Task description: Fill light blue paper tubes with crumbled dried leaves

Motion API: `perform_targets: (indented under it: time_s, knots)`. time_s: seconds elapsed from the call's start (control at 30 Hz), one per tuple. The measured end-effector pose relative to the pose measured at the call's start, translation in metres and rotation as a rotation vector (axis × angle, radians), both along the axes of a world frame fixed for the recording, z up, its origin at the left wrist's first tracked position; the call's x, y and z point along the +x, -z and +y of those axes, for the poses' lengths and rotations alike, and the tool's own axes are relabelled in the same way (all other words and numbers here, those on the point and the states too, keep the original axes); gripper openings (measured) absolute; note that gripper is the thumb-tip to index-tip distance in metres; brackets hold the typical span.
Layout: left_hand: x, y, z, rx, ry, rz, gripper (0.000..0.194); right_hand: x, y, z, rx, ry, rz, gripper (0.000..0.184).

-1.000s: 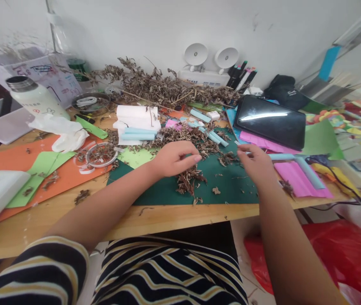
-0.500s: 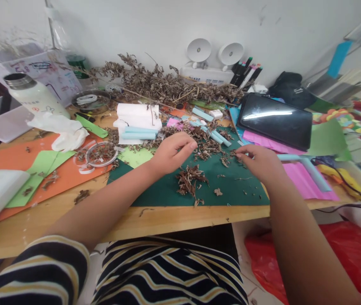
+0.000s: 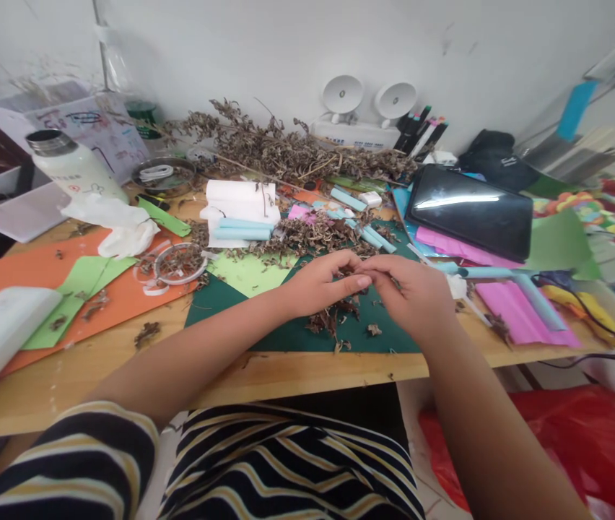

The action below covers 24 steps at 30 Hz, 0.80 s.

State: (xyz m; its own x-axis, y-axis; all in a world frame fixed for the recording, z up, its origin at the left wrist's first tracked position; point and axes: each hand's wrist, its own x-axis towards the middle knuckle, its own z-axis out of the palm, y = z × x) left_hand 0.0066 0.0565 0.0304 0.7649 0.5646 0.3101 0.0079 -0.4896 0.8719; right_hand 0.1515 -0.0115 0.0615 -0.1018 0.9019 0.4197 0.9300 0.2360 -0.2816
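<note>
Both hands meet over a dark green sheet (image 3: 264, 336) on the wooden table. My left hand (image 3: 321, 287) is closed, its thumb and curled fingers meeting the fingertips of my right hand (image 3: 413, 292), which is pinched. Brown bits of dried leaves (image 3: 348, 271) show between the fingers, though the fingers cover most of what they hold. Just under the hands lies a small heap of crumpled brown leaves (image 3: 328, 323). One loose leaf piece (image 3: 373, 330) rests to its right. Behind the hands a larger pile of dried leaf bits (image 3: 312, 235) spreads across the paper.
A long bundle of dried stems (image 3: 286, 148) lies along the wall. Pale blue paper rolls (image 3: 242, 230) and a white roll (image 3: 240, 196) sit behind my left hand. A black tablet-like slab (image 3: 470, 213) stands right. An open bottle (image 3: 77, 170) and tape ring (image 3: 180, 263) are left.
My right hand has moved left from the leaf bits at the sheet's right side to meet my left hand. My left hand has shifted right and nearer. The view has tilted slightly.
</note>
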Motion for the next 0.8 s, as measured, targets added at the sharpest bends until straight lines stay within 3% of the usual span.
perform_targets:
  time_s: [0.17,0.3,0.5,0.57,0.7,0.8]
  knots:
    - [0.003,-0.002,-0.005,-0.136,0.001,-0.071,0.023,-0.004,0.002,-0.003,0.268,-0.001,-0.199,0.023]
    - [0.003,-0.003,-0.005,0.059,-0.107,0.009,0.027,-0.003,0.003,-0.005,0.328,0.112,-0.326,0.023]
    - [0.002,-0.006,-0.004,0.29,-0.031,0.16,0.036,0.002,0.001,-0.006,0.338,0.08,-0.35,0.023]
    - [0.0,-0.006,-0.003,0.342,-0.048,0.235,0.037,0.011,-0.009,-0.006,0.334,0.149,-0.321,0.024]
    - [-0.003,-0.005,0.002,0.49,-0.07,0.447,0.037,0.045,-0.038,-0.013,0.467,0.524,-0.157,0.02]
    - [-0.003,-0.006,0.003,0.592,-0.021,0.485,0.029,0.067,-0.044,-0.019,0.439,0.538,-0.041,0.019]
